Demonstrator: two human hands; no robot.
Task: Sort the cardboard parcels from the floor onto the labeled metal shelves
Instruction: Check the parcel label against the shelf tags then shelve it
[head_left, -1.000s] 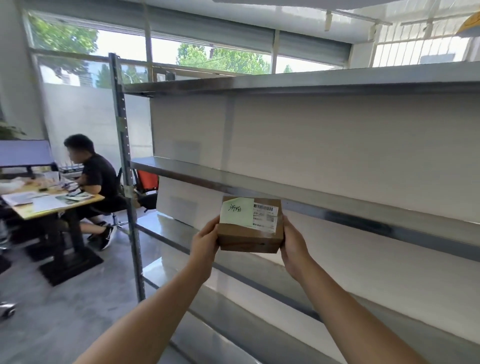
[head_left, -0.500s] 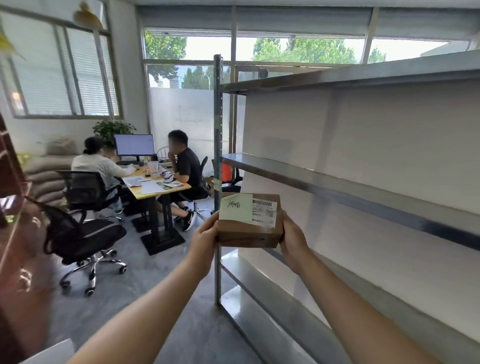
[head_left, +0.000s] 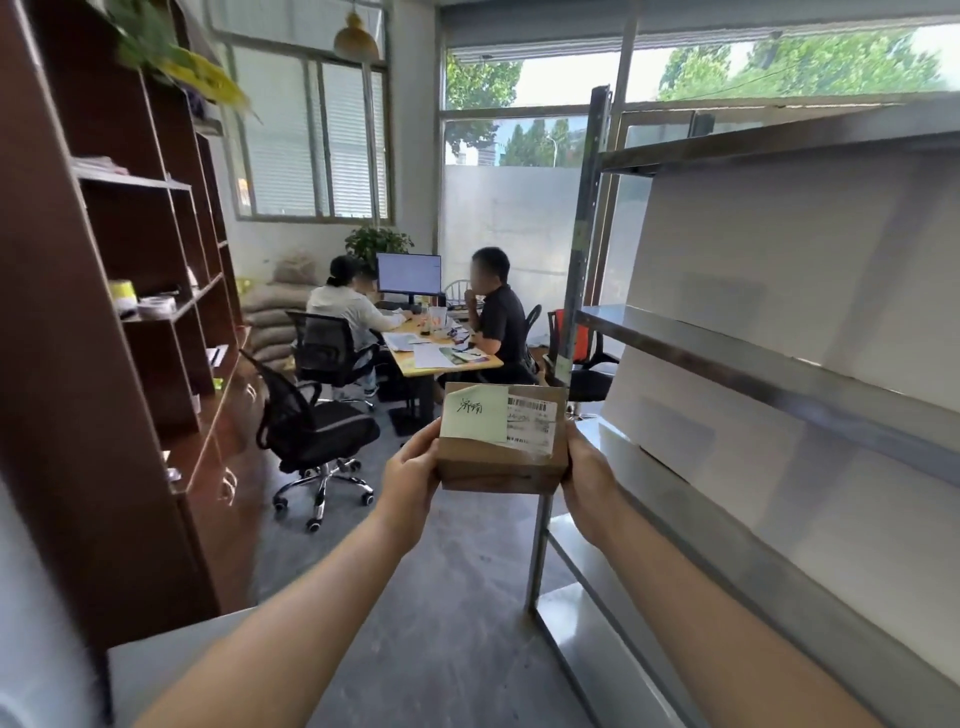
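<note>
Swinging left since a sec ago, our view now takes in the wooden bookcase (head_left: 130, 312) and more of the office, w/ the metal shelves (head_left: 779, 374) pushed over to the right; the parcel keeps its spot in front of us.

Shelves first: several steel levels show, all bare, and we can't spot any shelf tags from this angle, so we scan the front edges before committing.

Parcel (head_left: 498, 462) is held up in mid-air, just left of the rack's upright post (head_left: 576, 312), above the floor, not on any shelf yet.

Left grip (head_left: 413, 467) and right grip (head_left: 589, 473) each clasp one side of it. It's a level, two-handed hold, worth keeping.

Green note (head_left: 474, 415) w/ handwriting and the barcode label (head_left: 535, 421) face us. We read the note, match it to a tag, then probably slide the box in flat, square to the edge.
</note>
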